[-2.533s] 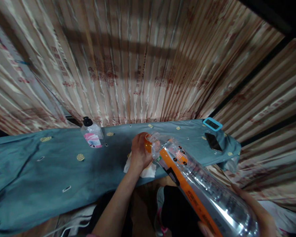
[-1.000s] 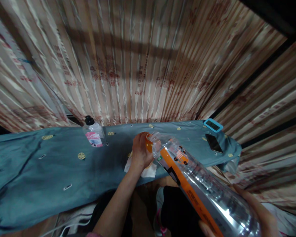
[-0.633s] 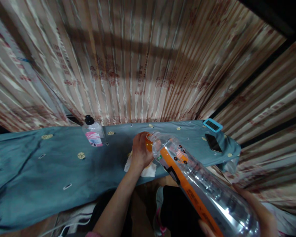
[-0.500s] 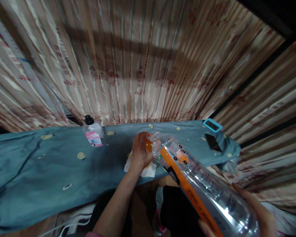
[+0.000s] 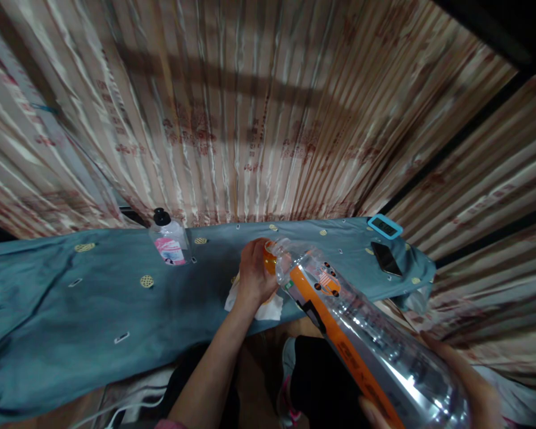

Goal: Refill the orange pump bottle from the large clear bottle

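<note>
Left hand: wrapped round a small orange cup, same spot as before.
Right hand: grips the base of the big clear bottle, unchanged.
Bottle: tilted, mouth touching the cup's rim, barely shifted.
White tissue: under the left hand on the worktop.
Phone: well beyond the right hand.

The left hand covers most of the orange cup, so its contents cannot be told. At five o'clock, the big clear bottle and right hand run off the frame's edge. The small bottle label is perhaps pink print, unreadable.
</note>
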The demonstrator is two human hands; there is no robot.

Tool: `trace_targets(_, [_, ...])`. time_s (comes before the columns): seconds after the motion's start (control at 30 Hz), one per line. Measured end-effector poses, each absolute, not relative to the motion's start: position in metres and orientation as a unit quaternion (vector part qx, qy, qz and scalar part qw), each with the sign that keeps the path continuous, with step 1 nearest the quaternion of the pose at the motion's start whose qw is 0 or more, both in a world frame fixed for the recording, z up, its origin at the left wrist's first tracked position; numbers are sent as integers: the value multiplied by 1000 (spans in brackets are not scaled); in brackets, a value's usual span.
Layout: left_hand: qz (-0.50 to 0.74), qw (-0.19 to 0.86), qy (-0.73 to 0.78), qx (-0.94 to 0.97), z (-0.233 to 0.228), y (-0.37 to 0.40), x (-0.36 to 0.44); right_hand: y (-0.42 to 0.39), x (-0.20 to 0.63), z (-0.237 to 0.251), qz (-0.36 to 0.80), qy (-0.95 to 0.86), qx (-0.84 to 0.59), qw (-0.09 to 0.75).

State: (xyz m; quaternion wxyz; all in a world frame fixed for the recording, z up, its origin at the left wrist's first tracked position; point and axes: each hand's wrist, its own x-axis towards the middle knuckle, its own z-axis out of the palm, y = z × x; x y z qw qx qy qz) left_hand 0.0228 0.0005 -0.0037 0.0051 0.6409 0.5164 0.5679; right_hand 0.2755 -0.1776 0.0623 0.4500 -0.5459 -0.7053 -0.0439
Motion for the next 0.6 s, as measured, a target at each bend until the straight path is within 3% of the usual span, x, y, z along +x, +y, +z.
trace_targets(0.2, [570, 8, 512, 643, -3, 0, 23, -170, 263, 81, 4, -726, -548, 417])
trace_targets(0.6, [572, 1, 507, 645, -2, 0, 22, -167, 321, 58, 63, -754, -515, 402])
